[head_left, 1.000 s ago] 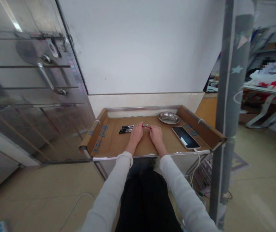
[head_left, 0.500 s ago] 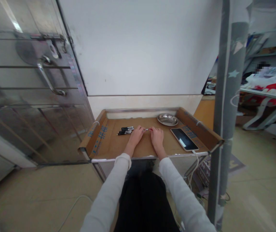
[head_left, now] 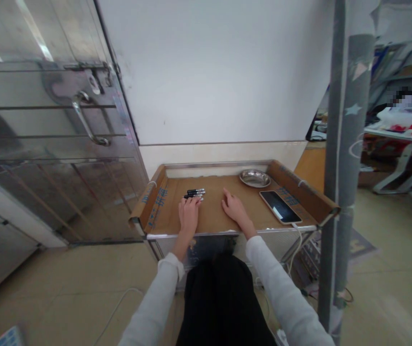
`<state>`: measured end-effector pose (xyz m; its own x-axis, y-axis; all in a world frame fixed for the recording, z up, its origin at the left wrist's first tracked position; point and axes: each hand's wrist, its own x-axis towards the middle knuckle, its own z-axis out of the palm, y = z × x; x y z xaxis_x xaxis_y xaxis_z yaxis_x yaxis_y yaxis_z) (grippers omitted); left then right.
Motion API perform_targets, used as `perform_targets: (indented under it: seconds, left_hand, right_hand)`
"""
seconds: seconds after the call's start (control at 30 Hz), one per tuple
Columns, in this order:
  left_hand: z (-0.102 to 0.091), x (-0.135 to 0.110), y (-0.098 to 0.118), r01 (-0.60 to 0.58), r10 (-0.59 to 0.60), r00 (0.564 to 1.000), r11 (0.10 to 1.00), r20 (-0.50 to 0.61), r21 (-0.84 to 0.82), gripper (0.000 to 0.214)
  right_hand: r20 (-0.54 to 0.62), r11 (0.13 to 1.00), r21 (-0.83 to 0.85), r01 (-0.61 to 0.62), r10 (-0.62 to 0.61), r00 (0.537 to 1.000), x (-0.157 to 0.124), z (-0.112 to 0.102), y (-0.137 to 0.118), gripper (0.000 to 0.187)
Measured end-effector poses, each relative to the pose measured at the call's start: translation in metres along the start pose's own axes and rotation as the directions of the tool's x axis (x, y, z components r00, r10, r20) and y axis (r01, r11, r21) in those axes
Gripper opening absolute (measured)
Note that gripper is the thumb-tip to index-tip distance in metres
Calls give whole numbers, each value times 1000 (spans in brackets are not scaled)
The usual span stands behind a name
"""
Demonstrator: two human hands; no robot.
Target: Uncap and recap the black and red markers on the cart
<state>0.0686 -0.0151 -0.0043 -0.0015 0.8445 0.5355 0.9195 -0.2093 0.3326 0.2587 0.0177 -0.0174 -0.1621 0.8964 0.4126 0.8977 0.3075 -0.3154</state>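
Several black pens with silvery ends [head_left: 196, 191] lie side by side on the cardboard-lined tray [head_left: 209, 221]. My left hand [head_left: 189, 211] is at the near side of this row, its fingers curled down over a pen; only the pale end of that pen [head_left: 201, 199] shows past the fingertips. Apart from it, to the right, my right hand [head_left: 234, 207] rests low over the cardboard with its fingers loosely stretched forward. Nothing shows in the right hand.
At the tray's back right stands a round metal dish [head_left: 255, 178]. A phone [head_left: 280, 207] with a white cable [head_left: 297, 240] lies near the right wall. Raised cardboard sides [head_left: 301, 192] border the tray. A grey pole [head_left: 346, 144] rises on the right.
My hands have parted from the small item they held together. The left hand has moved left to the pens; the right stays near the middle with its fingers loosened. The view has shifted slightly.
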Motion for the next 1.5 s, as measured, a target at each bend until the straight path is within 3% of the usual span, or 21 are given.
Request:
perform_targets:
  seconds: [0.1,0.2,0.33,0.67,1.1,1.2,1.27,1.37,1.5]
  left_hand:
    - [2,-2,-6,35,-34,999,999,34,-29,22]
    - [5,-5,-7,-85,91,994,991,62,-100,31]
    - [1,-14,-5,-203,229,952,969,203,-143,19]
    - [-7,-16,-3,-145,183,956,974,230,-175,18]
    - [-8,-19,-1,-165,201,956,970,214,-177,21]
    - [-7,-20,1,-113,127,982,988,141,-104,21]
    - [-6,-17,-1,6,-5,1000,999,23,-35,23]
    - [-7,-6,-13,199,-193,972,979,-130,34,33]
    - [-12,1,-32,174,-174,985,969,-12,173,25]
  right_hand:
    - [37,998,-62,-20,22,999,-3,-1,1,39]
    - [43,997,-72,-3,6,999,-9,-3,1,35]
    - [55,998,-67,-7,11,998,-13,-5,0,36]
    - [56,999,-7,-37,38,998,-13,-8,-1,35]
    - [48,997,65,-38,35,998,-13,-8,-1,36]
    - [53,997,64,-43,40,998,-13,-9,-2,36]
    - [61,997,64,-48,44,997,-13,-9,-3,36]
    - [60,996,69,-54,49,997,-12,-8,-2,36]
    - [41,993,97,-64,60,997,-10,-5,2,33]
